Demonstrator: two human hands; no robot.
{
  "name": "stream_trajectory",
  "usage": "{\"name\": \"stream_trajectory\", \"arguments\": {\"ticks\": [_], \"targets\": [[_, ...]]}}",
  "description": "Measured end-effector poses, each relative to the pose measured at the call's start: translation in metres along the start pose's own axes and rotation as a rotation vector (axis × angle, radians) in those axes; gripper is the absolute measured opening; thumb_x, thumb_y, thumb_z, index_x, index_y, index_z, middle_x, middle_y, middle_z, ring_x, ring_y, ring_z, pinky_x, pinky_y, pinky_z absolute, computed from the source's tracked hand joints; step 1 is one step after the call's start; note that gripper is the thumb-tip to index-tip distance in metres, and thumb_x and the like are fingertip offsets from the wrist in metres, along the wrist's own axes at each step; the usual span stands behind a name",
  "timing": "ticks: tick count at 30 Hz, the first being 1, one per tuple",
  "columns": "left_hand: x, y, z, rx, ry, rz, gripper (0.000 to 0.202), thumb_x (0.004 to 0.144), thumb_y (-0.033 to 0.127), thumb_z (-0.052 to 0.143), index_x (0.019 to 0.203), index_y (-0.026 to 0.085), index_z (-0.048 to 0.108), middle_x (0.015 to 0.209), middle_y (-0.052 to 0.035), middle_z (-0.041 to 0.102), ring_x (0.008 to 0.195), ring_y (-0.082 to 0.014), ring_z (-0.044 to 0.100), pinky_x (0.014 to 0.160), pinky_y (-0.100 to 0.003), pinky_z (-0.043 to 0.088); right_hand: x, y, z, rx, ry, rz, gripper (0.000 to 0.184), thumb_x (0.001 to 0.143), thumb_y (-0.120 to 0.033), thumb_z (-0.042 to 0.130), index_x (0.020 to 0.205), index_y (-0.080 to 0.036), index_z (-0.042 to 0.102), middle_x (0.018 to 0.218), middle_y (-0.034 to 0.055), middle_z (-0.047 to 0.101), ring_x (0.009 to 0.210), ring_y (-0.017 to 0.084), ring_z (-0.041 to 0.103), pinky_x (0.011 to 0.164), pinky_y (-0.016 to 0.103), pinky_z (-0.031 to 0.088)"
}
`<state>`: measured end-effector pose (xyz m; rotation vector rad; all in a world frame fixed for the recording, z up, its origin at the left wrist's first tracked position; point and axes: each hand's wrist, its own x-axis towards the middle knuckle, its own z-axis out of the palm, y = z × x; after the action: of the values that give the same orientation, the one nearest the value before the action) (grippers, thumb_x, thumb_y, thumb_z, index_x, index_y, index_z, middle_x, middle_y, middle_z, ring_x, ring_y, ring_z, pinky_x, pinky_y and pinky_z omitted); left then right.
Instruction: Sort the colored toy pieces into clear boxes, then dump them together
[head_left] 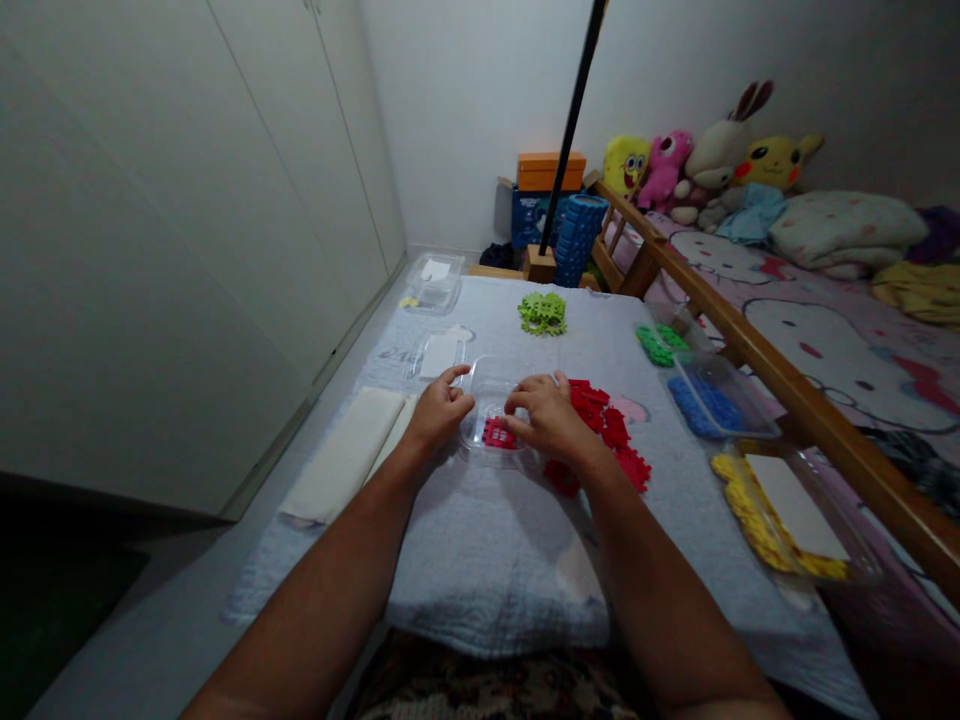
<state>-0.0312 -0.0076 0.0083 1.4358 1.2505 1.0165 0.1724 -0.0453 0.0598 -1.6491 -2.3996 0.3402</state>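
Observation:
A clear plastic container [487,385] lies on the light blue cloth [487,540] with a few red toy pieces [496,434] in it. My left hand [439,410] grips the container's left edge, fingers curled over the rim. My right hand [547,415] rests over its right side, fingers bent down at the red pieces inside; what its fingertips hold I cannot make out. A heap of red pieces [611,430] lies just right of that hand.
Light green pieces [542,312] lie at the far middle. On the right stand clear tubs of green [660,345], blue [705,405] and yellow pieces [757,525] by a wooden bed rail [810,400]. Empty clear tubs [433,282] and folded white cloth [345,455] lie left.

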Motion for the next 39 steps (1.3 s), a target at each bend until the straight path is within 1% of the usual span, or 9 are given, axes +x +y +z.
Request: {"name": "stream_trajectory", "arguments": {"ticks": [4,7,10,14,23,28,32,35,39], "targets": [[0.001,-0.002,0.0,0.001,-0.002,-0.006,0.074,0.067,0.028,0.058,0.138,0.008,0.061,0.054,0.0118,0.036,0.048,-0.0097,0.03,0.051,-0.024,0.023,-0.013,0.037,-0.018,0.002,0.159,0.22,0.02,0.1,-0.026,0.061,0.105,-0.021,0.079,0.114,0.0113,0.074,0.114,0.027,0.061,0.106,0.044,0.038],[0.001,-0.002,0.001,0.001,0.008,-0.012,0.073,0.066,0.028,0.059,0.137,0.009,0.061,0.054,0.0118,0.037,0.048,-0.0093,0.03,0.051,-0.024,0.022,-0.027,0.06,-0.026,-0.083,0.126,0.402,0.026,0.096,-0.034,0.065,0.115,-0.02,0.077,0.12,0.0148,0.071,0.114,0.031,0.061,0.097,0.042,0.042],[0.0,-0.003,0.002,0.009,0.02,-0.019,0.071,0.066,0.027,0.059,0.135,0.011,0.062,0.054,0.0116,0.038,0.048,-0.0093,0.03,0.051,-0.023,0.023,-0.036,0.068,-0.023,-0.117,0.03,0.458,0.046,0.089,-0.045,0.075,0.128,-0.022,0.072,0.126,0.0148,0.068,0.117,0.034,0.06,0.095,0.04,0.042],[0.001,-0.003,0.002,0.032,0.024,-0.024,0.07,0.067,0.027,0.059,0.135,0.011,0.062,0.053,0.0115,0.038,0.048,-0.0099,0.031,0.051,-0.023,0.023,-0.038,0.067,-0.013,-0.132,-0.027,0.419,0.053,0.086,-0.046,0.077,0.132,-0.022,0.068,0.126,0.0141,0.067,0.117,0.031,0.06,0.094,0.037,0.043],[0.002,-0.005,0.003,0.065,0.077,-0.015,0.06,0.079,0.044,0.066,0.129,0.013,0.063,0.054,0.011,0.039,0.049,-0.0112,0.035,0.052,-0.025,0.025,-0.034,0.073,-0.008,-0.061,0.076,0.407,0.014,0.09,-0.024,0.063,0.099,-0.019,0.073,0.096,0.0078,0.072,0.084,0.021,0.061,0.075,0.031,0.039],[0.001,-0.006,0.004,0.064,0.093,0.002,0.053,0.082,0.045,0.064,0.126,0.015,0.065,0.056,0.0104,0.038,0.05,-0.0115,0.035,0.054,-0.025,0.025,-0.032,0.074,-0.008,0.013,0.37,0.339,0.019,0.093,-0.023,0.058,0.096,-0.019,0.076,0.097,0.0099,0.07,0.094,0.025,0.063,0.087,0.035,0.045],[-0.001,-0.004,0.007,0.052,0.117,0.023,0.047,0.083,0.041,0.063,0.123,0.016,0.066,0.056,0.0101,0.037,0.051,-0.0117,0.036,0.054,-0.025,0.026,-0.027,0.056,-0.011,0.241,0.573,0.173,0.02,0.094,-0.029,0.06,0.095,-0.021,0.078,0.094,0.0084,0.068,0.095,0.025,0.064,0.089,0.037,0.048],[-0.003,-0.002,0.009,0.047,0.129,0.021,0.046,0.082,0.039,0.063,0.121,0.016,0.066,0.056,0.0101,0.038,0.051,-0.0117,0.036,0.054,-0.025,0.027,-0.02,0.03,-0.006,0.4,0.474,0.048,0.017,0.096,-0.026,0.06,0.099,-0.023,0.076,0.097,0.0069,0.072,0.095,0.023,0.066,0.089,0.035,0.048],[-0.004,0.001,0.01,0.029,0.128,0.016,0.046,0.08,0.037,0.064,0.119,0.015,0.067,0.056,0.0099,0.039,0.051,-0.0117,0.036,0.054,-0.024,0.027,-0.008,0.001,0.008,0.396,0.288,0.055,0.014,0.091,-0.021,0.071,0.105,-0.022,0.071,0.094,0.0037,0.074,0.091,0.021,0.066,0.088,0.033,0.045]]}}
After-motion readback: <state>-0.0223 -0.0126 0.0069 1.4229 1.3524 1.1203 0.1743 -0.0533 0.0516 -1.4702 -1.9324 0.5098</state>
